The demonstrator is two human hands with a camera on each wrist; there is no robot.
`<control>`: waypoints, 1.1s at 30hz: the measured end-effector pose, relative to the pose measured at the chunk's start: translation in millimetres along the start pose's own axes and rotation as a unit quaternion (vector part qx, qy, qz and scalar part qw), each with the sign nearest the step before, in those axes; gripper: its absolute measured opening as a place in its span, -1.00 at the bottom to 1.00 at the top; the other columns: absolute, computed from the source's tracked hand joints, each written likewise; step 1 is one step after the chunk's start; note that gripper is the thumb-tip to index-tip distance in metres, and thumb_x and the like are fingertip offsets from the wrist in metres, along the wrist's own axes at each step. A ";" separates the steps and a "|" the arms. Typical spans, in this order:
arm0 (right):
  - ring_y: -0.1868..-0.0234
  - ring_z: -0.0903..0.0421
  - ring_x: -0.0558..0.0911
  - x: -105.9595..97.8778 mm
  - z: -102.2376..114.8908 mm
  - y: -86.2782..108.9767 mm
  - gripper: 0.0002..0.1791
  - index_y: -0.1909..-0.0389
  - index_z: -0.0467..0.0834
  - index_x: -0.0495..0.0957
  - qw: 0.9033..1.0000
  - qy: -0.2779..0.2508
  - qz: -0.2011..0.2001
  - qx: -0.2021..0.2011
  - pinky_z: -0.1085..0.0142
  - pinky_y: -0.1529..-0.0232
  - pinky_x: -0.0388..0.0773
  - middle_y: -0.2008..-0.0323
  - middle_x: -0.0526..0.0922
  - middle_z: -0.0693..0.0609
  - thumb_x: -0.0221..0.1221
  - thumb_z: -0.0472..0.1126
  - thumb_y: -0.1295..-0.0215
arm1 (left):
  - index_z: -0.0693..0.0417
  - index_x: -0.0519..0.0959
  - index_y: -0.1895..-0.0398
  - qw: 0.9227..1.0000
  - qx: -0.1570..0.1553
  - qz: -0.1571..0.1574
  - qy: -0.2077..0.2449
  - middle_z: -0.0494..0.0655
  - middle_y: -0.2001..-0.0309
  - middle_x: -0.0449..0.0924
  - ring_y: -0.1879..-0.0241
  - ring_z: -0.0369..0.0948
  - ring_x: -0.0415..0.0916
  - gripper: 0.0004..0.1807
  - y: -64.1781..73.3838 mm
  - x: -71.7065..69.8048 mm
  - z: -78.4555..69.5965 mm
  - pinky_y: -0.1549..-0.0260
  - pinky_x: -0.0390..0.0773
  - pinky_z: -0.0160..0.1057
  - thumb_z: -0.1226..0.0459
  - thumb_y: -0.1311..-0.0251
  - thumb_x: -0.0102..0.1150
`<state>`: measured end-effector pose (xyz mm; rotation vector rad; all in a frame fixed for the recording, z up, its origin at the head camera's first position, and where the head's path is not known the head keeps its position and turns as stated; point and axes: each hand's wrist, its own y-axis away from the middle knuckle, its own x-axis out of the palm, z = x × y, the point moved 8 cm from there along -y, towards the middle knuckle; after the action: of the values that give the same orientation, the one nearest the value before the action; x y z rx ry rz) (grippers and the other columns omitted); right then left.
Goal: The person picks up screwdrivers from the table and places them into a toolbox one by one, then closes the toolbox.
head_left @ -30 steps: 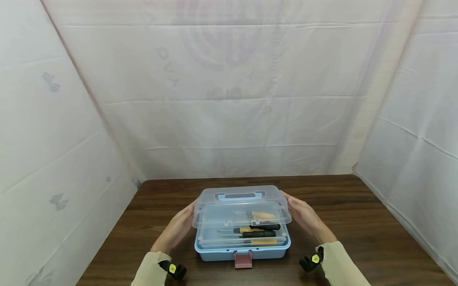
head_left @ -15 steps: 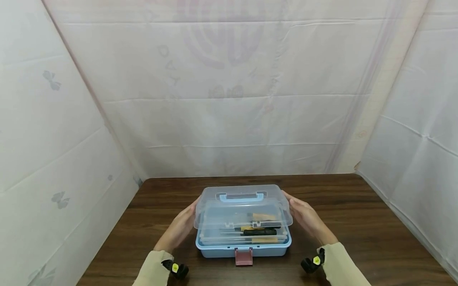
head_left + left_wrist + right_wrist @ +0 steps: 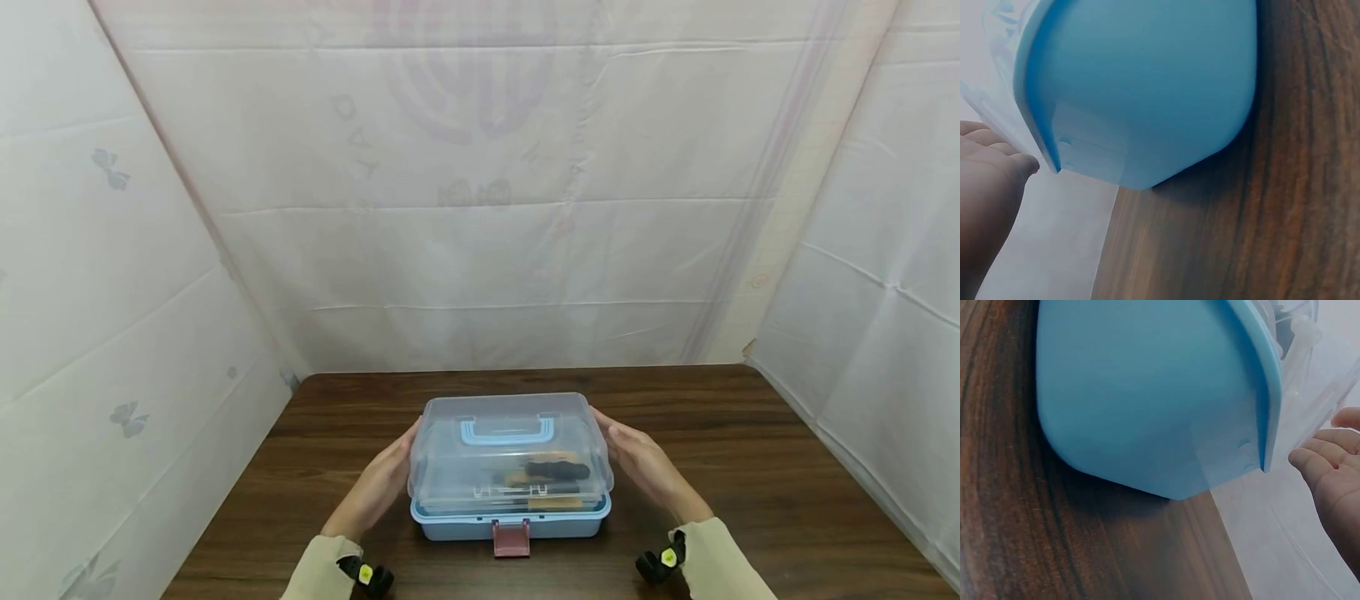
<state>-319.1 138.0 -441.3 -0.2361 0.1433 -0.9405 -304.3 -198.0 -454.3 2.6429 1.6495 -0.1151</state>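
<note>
A light blue toolbox (image 3: 450, 531) sits on the wooden table, its clear lid (image 3: 442, 442) tilted low over the base. Through the lid show several tools with black and yellow handles (image 3: 557, 471), partly blurred. A blue carrying handle (image 3: 507, 438) lies on top of the lid, and a pink latch (image 3: 512, 540) hangs down at the front. My left hand (image 3: 378, 483) is at the lid's left side with fingers extended. On the opposite side, my right hand (image 3: 648, 467) lies along the lid, fingers also extended. Both wrist views show fingertips right at the clear lid, above the base's rim.
The brown wooden table (image 3: 735, 450) reaches back to a white sheet wall (image 3: 487, 258). More white sheeting stands along the left (image 3: 150, 333) and right (image 3: 862, 275) sides. Each wrist carries a black strapped camera (image 3: 367, 575).
The clear lid has swung down and forward between my hands, and its front edge now sits close over the base. The toolbox base stays in place.
</note>
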 end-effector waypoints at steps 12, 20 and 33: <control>-0.32 0.62 0.17 5.4 -3.1 4.0 -0.41 -0.45 -0.42 -0.17 1.000 0.007 -0.002 0.018 0.70 -0.23 0.15 -0.46 -0.30 -0.35 -0.40 -0.13 -0.59 | 0.13 -0.29 -0.54 1.000 -0.002 0.008 0.000 -0.06 -0.56 -0.43 -0.53 -0.12 -0.50 -0.29 4.3 2.7 4.1 -0.38 -0.34 -0.09 -0.06 -0.50 -0.54; -0.26 0.69 0.16 7.7 -7.2 6.9 -0.37 -0.45 -0.42 -0.16 0.999 0.022 -0.016 0.044 0.72 -0.20 0.12 -0.48 -0.29 -0.32 -0.36 -0.08 -0.58 | 0.13 -0.29 -0.54 1.000 -0.008 0.005 -0.006 -0.05 -0.56 -0.43 -0.54 -0.09 -0.48 -0.29 7.6 2.7 8.5 -0.39 -0.31 -0.15 -0.06 -0.51 -0.54; -0.25 0.71 0.16 6.1 -14.3 8.2 -0.37 -0.47 -0.38 -0.15 0.997 0.035 -0.046 0.058 0.74 -0.18 0.10 -0.49 -0.25 -0.25 -0.34 -0.07 -0.58 | 0.11 -0.22 -0.54 0.999 0.003 -0.041 -0.006 -0.06 -0.57 -0.37 -0.53 -0.07 -0.52 -0.33 8.5 2.9 16.6 -0.43 -0.43 0.15 -0.01 -0.52 -0.47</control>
<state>-312.3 135.7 -457.4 -0.1036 0.1421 -1.0448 -296.2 -200.2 -471.2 2.5739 1.7572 -0.1379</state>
